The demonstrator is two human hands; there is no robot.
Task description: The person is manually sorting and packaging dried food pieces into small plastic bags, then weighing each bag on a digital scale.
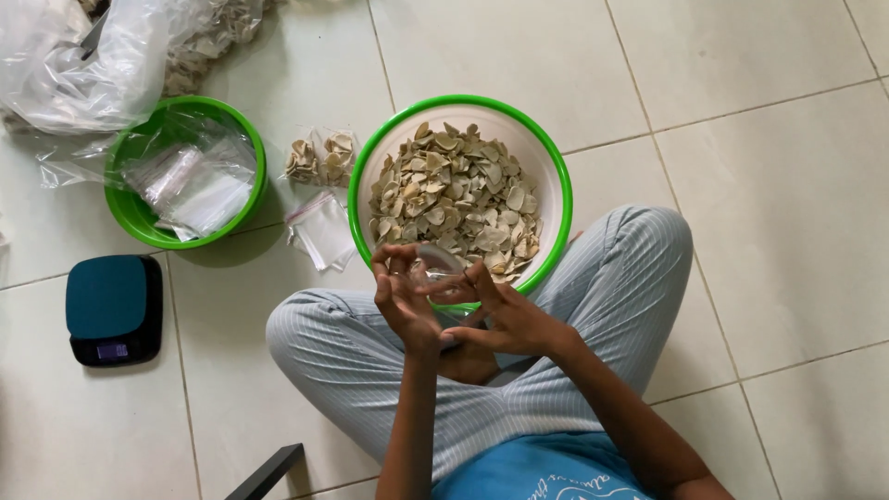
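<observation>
I sit cross-legged on a tiled floor. My left hand (400, 292) and my right hand (500, 310) together hold a small clear plastic bag (440, 264) just above the near rim of a large white bowl with a green rim (548, 167). The bowl holds a heap of pale dried slices (458, 194). Fingers of both hands pinch the bag's edges.
A smaller green bowl (139, 218) with empty clear bags stands at the left. Two filled small bags (319, 157) and an empty one (319, 231) lie between the bowls. A dark kitchen scale (113, 310) sits lower left. Big plastic sacks (83, 65) lie top left.
</observation>
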